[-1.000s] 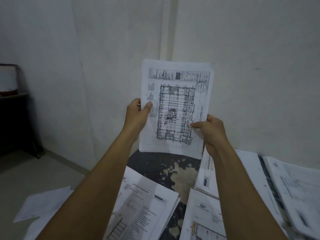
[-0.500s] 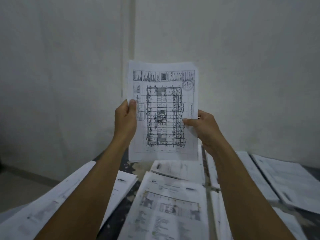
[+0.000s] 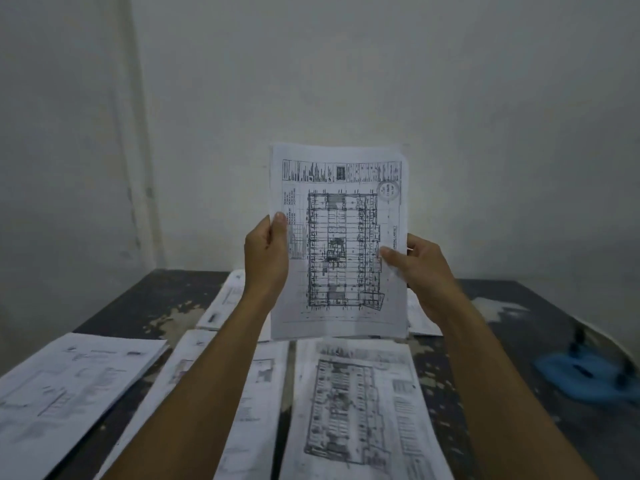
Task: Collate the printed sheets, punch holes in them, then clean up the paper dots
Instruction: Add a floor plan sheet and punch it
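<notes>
Nearest me, three stacks of printed sheets lie side by side on the table (image 3: 114,306): a left stack (image 3: 69,382), a middle stack (image 3: 249,403) partly under my left forearm, and a right stack (image 3: 356,410) with a floor plan on top, all blurred. A blue thing (image 3: 581,375) sits on the table's right side, too smeared to name.

Above these I hold a sheet (image 3: 337,237) upright, clear of the table, its printed floor plan facing me. My left hand (image 3: 265,258) grips its left edge, thumb on the front and fingers behind. My right hand (image 3: 420,268) pinches the right edge, thumb across the front and fingers curled behind. I cannot tell whether it is one sheet or several together.

Beyond the hands, more papers (image 3: 225,299) lie farther back on the dark, worn tabletop. A plain pale wall (image 3: 381,81) rises behind the table.
</notes>
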Demonstrator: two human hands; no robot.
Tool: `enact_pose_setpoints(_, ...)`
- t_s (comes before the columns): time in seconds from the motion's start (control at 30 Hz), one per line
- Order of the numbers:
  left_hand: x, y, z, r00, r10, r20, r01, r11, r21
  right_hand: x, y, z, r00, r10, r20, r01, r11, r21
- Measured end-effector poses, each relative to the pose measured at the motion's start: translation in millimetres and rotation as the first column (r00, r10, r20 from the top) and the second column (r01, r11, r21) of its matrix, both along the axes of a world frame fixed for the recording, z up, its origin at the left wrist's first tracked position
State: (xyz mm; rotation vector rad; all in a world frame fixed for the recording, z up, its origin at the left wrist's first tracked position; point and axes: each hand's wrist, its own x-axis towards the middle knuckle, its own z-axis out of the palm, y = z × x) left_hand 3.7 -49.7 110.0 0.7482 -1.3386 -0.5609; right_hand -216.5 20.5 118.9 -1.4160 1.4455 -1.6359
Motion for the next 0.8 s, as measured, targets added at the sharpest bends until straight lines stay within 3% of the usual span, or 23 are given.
enact_pose_setpoints(0.43, -48, 68, -81, 0.997, 0.009, 0.071, -0.019, 0.990, 0.139, -36, 81, -66, 0.996, -0.074, 0.048, 0.069, 0.993, 0.099)
enact_pose_setpoints(0.63, -45, 81, -63, 1.000, 0.011, -0.002, -0.011, 0.998, 0.054, -33, 81, -59, 0.991, -0.100, 0.089, 0.099, 0.995, 0.009)
enact_pose_setpoints(0.8, -43, 87, -73, 1.000, -0.010, -0.001, 0.010, 0.994, 0.110, -21, 86, -66, 0.990, -0.088, 0.110, 0.084, 0.996, 0.036)
